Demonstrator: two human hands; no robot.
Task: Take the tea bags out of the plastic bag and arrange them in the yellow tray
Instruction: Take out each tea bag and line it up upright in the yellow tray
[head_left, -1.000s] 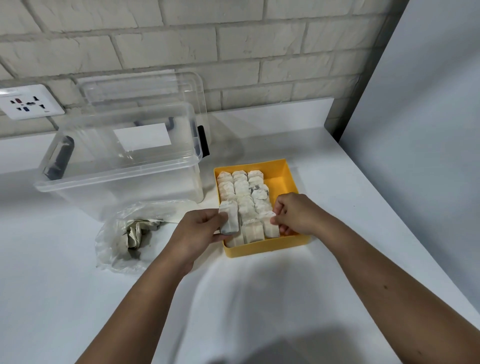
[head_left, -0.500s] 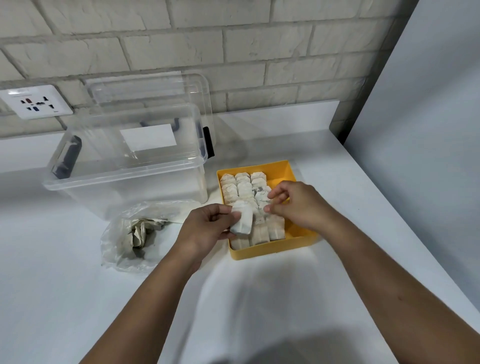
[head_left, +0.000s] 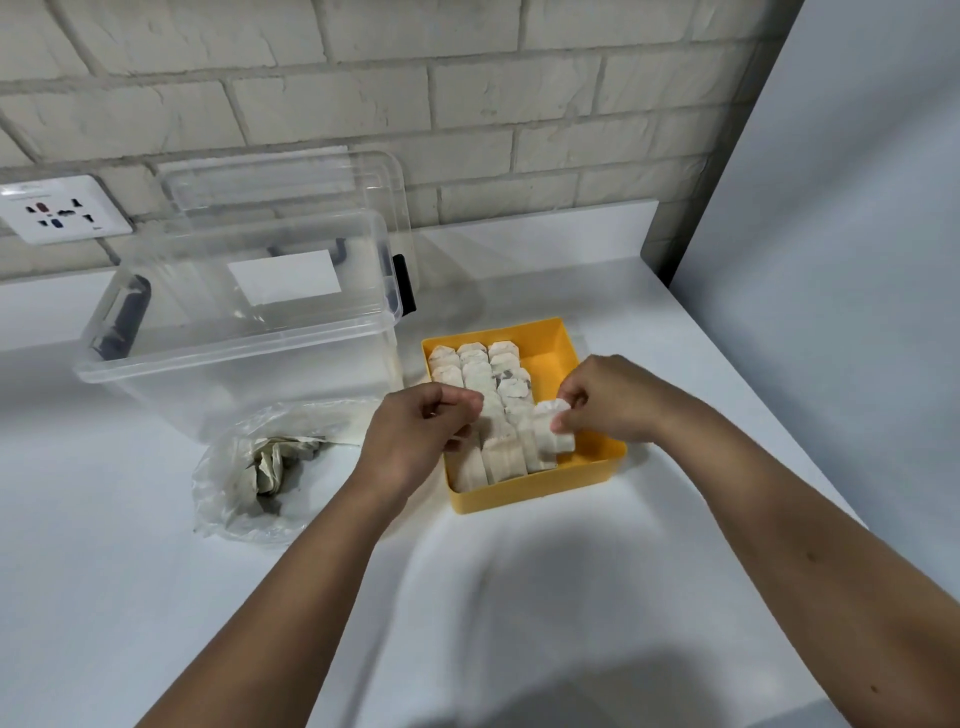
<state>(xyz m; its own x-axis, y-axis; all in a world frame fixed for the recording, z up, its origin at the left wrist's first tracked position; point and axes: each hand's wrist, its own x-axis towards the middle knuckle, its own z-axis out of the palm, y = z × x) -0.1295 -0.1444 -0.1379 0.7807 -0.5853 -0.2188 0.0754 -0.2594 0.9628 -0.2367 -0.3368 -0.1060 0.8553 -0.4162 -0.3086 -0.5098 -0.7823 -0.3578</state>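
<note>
White counter (head_left: 519, 597) — my right hand (head_left: 608, 400) pinched a pale paper tea bag (head_left: 551, 439) over the yellow plastic tray (head_left: 540, 493); left hand (head_left: 415, 436) — grip I couldn't tell.

- Your left hand (head_left: 421, 434) covers the near-left rows in the yellow tray (head_left: 530, 496); whether it pinches anything is unclear.
- Your right hand (head_left: 608, 400) hides part of the tea bag (head_left: 548, 441) it pinches.
- The plastic bag (head_left: 234, 499) blurs its contents, possibly crumpled tea bags (head_left: 270, 462).
</note>
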